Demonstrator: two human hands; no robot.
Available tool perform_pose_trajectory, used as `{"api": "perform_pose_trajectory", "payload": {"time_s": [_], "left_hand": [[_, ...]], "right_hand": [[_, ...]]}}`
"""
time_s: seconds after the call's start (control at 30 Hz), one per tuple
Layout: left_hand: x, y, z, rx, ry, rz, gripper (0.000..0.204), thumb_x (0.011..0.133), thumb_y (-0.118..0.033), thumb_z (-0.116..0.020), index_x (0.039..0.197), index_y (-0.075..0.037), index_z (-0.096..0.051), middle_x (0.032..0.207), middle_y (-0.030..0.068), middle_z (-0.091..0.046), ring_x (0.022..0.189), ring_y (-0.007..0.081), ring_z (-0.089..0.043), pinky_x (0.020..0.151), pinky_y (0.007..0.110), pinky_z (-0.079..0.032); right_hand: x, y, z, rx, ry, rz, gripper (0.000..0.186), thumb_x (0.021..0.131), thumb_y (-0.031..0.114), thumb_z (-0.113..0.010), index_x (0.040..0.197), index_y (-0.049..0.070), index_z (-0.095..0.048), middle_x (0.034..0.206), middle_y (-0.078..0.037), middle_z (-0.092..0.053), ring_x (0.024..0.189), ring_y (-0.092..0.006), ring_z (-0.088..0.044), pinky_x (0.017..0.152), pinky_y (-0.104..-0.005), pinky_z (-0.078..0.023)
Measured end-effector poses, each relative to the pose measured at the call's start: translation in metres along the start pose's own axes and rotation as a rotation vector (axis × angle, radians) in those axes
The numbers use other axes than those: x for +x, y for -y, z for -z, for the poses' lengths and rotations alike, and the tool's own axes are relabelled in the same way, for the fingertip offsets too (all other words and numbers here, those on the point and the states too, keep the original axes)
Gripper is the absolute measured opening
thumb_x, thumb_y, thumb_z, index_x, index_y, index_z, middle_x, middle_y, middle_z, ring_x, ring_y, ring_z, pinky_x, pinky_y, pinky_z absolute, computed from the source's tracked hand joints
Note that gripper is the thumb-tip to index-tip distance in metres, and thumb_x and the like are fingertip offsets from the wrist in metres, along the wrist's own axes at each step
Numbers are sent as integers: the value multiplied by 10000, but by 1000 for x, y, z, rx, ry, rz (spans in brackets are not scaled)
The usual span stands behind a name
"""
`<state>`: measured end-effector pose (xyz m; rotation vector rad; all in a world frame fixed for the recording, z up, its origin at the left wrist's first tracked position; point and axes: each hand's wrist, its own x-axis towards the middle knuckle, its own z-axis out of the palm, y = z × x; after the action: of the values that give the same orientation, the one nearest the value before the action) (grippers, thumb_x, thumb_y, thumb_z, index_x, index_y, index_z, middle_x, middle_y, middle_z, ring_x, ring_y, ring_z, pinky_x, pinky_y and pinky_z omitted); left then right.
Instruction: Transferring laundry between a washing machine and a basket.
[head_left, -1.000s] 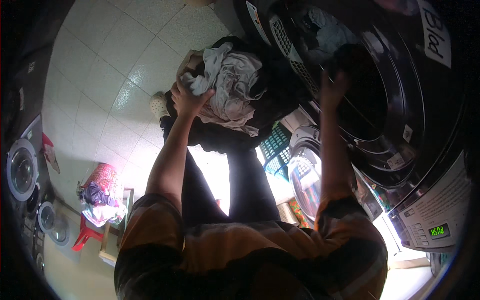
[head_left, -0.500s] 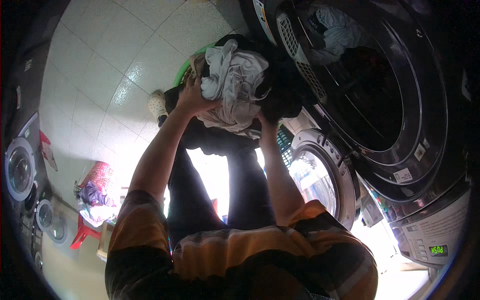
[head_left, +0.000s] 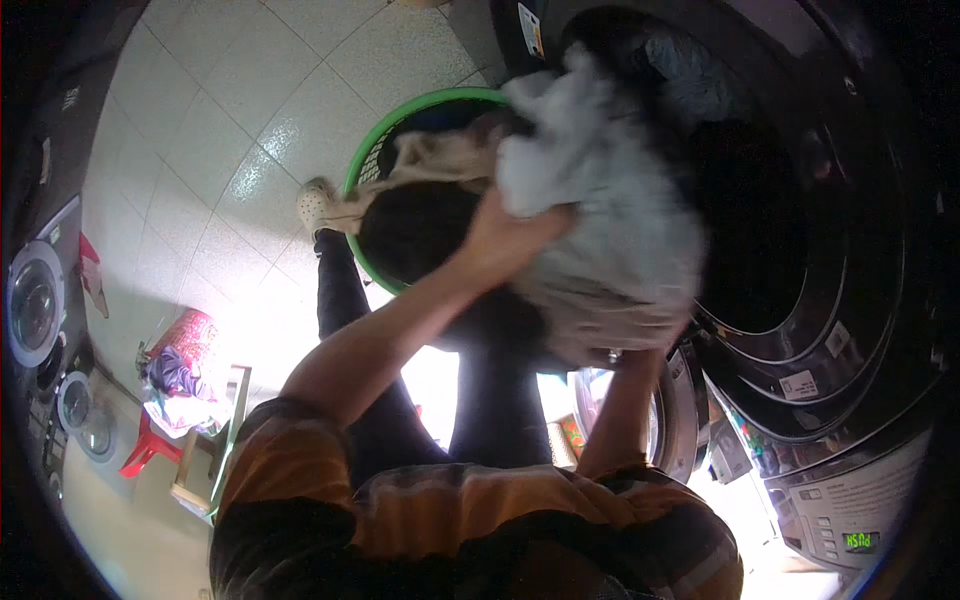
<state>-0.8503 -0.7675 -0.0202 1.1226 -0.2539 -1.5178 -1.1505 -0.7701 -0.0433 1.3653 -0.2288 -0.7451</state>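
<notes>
A bundle of pale grey and beige clothes (head_left: 615, 220) is held between my two hands, smeared by motion, in front of the dark dryer's round opening (head_left: 750, 230). My left hand (head_left: 515, 235) presses into the near left side of it, thumb over the cloth. My right hand (head_left: 655, 350) grips the lower right of the bundle, its fingers mostly hidden beneath the fabric. Left of the bundle stands a green laundry basket (head_left: 400, 110) with dark and beige clothes (head_left: 420, 225) in it. A light blue cloth (head_left: 690, 75) lies inside the dryer drum.
A second machine's round door (head_left: 680, 410) stands open below the dryer. My foot in a beige clog (head_left: 317, 205) is beside the basket. At left are a red stool (head_left: 150, 450), bags of laundry (head_left: 185, 375) and front-loading washers (head_left: 38, 305).
Both hands have carried the clothes bundle from above the basket rightward to the dryer opening. More of the green basket and the dark and beige clothes in it now shows.
</notes>
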Motion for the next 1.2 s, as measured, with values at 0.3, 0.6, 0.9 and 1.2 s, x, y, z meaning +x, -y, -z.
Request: {"api": "perform_pose_trajectory", "payload": {"time_s": [0.3, 0.6, 0.9, 1.2], "left_hand": [[188, -12, -193, 417, 298, -760, 899, 658, -214, -743, 1416, -73, -281, 1456, 221, -202, 1365, 360, -165, 1108, 428, -190], [87, 47, -22, 966, -377, -605, 582, 694, -271, -758, 1195, -97, -518, 1191, 161, -498, 1137, 338, -454, 965, 471, -341], [95, 79, 32, 981, -397, -85, 1065, 517, -454, -845, 1342, -85, -281, 1255, 238, -463, 1183, 413, -444, 935, 485, -421], [74, -21, -70, 429, -89, -303, 752, 633, -233, -755, 1214, 26, -354, 820, 257, -622, 771, 411, -638, 686, 442, -534]], "right_hand": [[125, 95, -301, 1142, 125, -678, 514, 877, 211, -572, 1310, -27, -432, 1333, -175, -470, 1200, -270, -466, 1039, -376, -344], [157, 2, -63, 2299, 428, -1485, 540, 837, 157, -653, 1290, -55, -448, 1319, -196, -486, 1207, -278, -466, 1042, -375, -338], [187, 8, 46, 2778, 746, -1927, 690, 791, 97, -687, 1397, 128, -358, 1331, -157, -454, 1202, -307, -442, 955, -403, -452], [124, -64, -83, 2609, 320, -1752, 429, 811, 297, -644, 1173, 77, -579, 1220, -146, -574, 1060, -286, -589, 903, -447, -492]]}}
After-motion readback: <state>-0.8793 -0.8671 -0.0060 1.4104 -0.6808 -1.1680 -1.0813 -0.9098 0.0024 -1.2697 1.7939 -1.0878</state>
